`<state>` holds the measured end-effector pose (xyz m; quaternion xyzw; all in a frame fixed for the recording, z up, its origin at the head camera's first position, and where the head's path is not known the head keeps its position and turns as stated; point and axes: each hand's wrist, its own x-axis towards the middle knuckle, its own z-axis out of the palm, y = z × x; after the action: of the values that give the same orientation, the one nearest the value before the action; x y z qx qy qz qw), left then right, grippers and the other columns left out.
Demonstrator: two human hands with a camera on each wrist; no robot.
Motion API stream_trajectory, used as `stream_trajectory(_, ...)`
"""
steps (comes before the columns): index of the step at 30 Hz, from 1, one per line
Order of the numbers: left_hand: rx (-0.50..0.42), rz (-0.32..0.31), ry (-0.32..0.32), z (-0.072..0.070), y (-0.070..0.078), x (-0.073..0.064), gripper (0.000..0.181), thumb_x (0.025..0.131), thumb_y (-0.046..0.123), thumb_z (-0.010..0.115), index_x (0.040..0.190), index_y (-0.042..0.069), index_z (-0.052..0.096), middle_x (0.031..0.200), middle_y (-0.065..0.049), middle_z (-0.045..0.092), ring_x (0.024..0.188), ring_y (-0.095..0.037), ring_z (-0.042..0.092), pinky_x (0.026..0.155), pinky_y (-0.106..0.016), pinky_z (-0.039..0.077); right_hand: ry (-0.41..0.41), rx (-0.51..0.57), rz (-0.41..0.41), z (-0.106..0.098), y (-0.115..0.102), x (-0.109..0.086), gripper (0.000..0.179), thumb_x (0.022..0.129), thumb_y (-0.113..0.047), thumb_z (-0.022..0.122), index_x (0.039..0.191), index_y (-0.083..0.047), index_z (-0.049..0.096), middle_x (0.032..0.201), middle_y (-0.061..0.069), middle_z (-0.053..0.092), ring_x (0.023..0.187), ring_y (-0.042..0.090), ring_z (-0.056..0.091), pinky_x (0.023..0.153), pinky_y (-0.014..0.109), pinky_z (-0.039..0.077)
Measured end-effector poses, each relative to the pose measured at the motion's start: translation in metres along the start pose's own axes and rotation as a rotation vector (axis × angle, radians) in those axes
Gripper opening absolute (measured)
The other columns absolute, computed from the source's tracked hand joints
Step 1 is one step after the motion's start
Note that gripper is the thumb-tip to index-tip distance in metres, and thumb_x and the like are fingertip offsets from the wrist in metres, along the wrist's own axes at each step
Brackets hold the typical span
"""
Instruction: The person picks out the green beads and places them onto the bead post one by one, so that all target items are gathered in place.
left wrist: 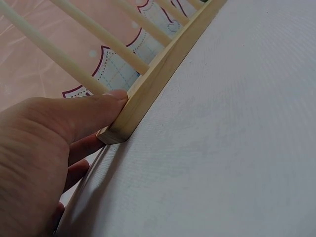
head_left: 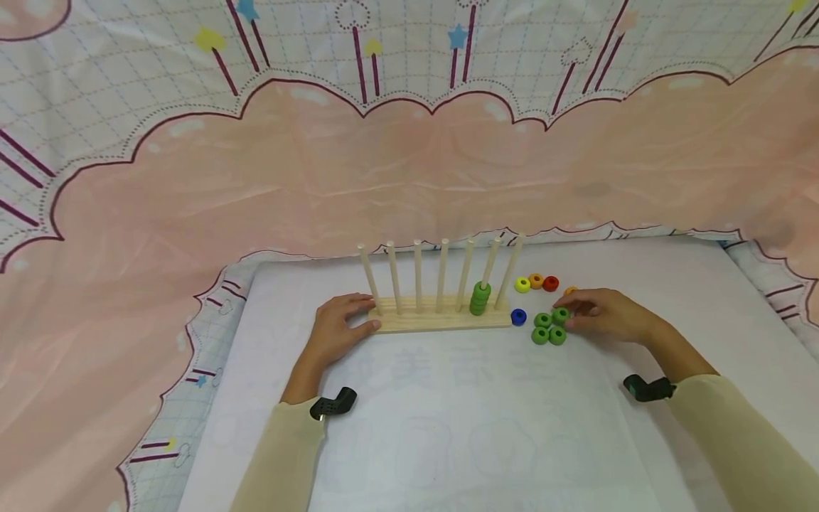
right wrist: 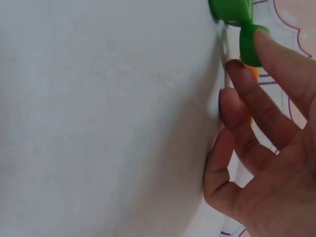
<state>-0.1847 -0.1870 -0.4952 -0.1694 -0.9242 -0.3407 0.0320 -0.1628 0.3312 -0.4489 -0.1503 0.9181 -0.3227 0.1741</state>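
A pale wooden rack with seven upright round pegs (head_left: 441, 323) is being held at centre of the head frame, its left end being gripped between thumb and fingers of the left hand (head_left: 342, 323). To the right of the rack, one small round green bead (head_left: 560, 315) is apparently being pinched between thumb and forefinger of the right hand (head_left: 604, 313), with the other fingers being loosely bent; whether this bead is being lifted cannot be told.

By judgement, the threading is being done only partway: a short stack of green beads (head_left: 480, 299) is being carried by the sixth peg from left, and no bead is being carried by the other six. Unthreaded, right of centre, are being seen three loose green beads (head_left: 540, 335), one blue bead (head_left: 518, 317), one yellow bead (head_left: 522, 284), two orange beads (head_left: 535, 281) and one red bead (head_left: 550, 284).

No brand or label is being readably shown; faint grey marks on the white table surface (head_left: 397, 441) cannot be read
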Motion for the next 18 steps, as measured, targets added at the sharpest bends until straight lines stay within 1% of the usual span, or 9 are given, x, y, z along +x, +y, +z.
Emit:
stream_trajectory(1, 0.003, 0.001, -0.002, 0.000, 0.000, 0.000, 0.046, 0.086, 0.030, 0.081, 0.126, 0.009, 0.073, 0.139, -0.009, 0.066, 0.138, -0.034, 0.052, 0.116, -0.061, 0.028, 0.003, 0.009, -0.001, 0.000, 0.000, -0.001, 0.035, 0.097, -0.029, 0.072, 0.130, -0.018, 0.068, 0.125, 0.003, 0.069, 0.118, 0.027, 0.062, 0.101, 0.049, 0.052)
stream_trajectory(3, 0.008, 0.002, -0.002, 0.001, 0.000, 0.000, 0.046, 0.086, 0.031, 0.081, 0.126, 0.009, 0.073, 0.139, -0.009, 0.066, 0.138, -0.034, 0.052, 0.115, -0.061, 0.029, 0.012, 0.007, -0.012, 0.001, -0.002, -0.001, 0.035, 0.097, -0.028, 0.071, 0.131, -0.017, 0.067, 0.123, 0.002, 0.070, 0.118, 0.026, 0.061, 0.101, 0.048, 0.052)
stream_trajectory(6, 0.006, 0.002, 0.000, 0.000, 0.000, 0.000, 0.046, 0.086, 0.030, 0.081, 0.126, 0.009, 0.073, 0.139, -0.009, 0.066, 0.138, -0.034, 0.052, 0.115, -0.062, 0.028, 0.046, -0.018, -0.026, 0.002, -0.007, 0.000, 0.036, 0.098, -0.025, 0.070, 0.132, -0.016, 0.066, 0.118, -0.001, 0.070, 0.113, 0.022, 0.061, 0.097, 0.042, 0.054)
stream_trajectory(9, 0.005, 0.000, -0.002, 0.000, 0.001, 0.000, 0.046, 0.086, 0.030, 0.081, 0.126, 0.009, 0.073, 0.139, -0.008, 0.066, 0.138, -0.034, 0.052, 0.116, -0.062, 0.028, 0.093, -0.039, -0.038, 0.001, -0.015, 0.001, 0.037, 0.098, -0.020, 0.070, 0.134, -0.013, 0.066, 0.115, 0.001, 0.070, 0.109, 0.022, 0.061, 0.094, 0.041, 0.055)
stream_trajectory(13, 0.005, 0.001, -0.008, 0.000, 0.000, 0.000, 0.046, 0.086, 0.030, 0.080, 0.126, 0.009, 0.073, 0.139, -0.009, 0.066, 0.138, -0.033, 0.052, 0.116, -0.061, 0.028, 0.149, -0.038, -0.044, -0.002, -0.029, 0.002, 0.037, 0.098, -0.017, 0.069, 0.135, -0.011, 0.065, 0.117, 0.003, 0.070, 0.108, 0.023, 0.061, 0.091, 0.041, 0.053)
stream_trajectory(18, 0.004, -0.010, -0.018, 0.000, 0.002, 0.001, 0.046, 0.087, 0.031, 0.079, 0.126, 0.008, 0.073, 0.139, -0.008, 0.066, 0.139, -0.033, 0.051, 0.117, -0.060, 0.027, 0.210, -0.019, -0.058, -0.006, -0.046, 0.002, 0.039, 0.100, -0.019, 0.067, 0.137, -0.013, 0.061, 0.123, 0.005, 0.070, 0.111, 0.025, 0.061, 0.089, 0.040, 0.050)
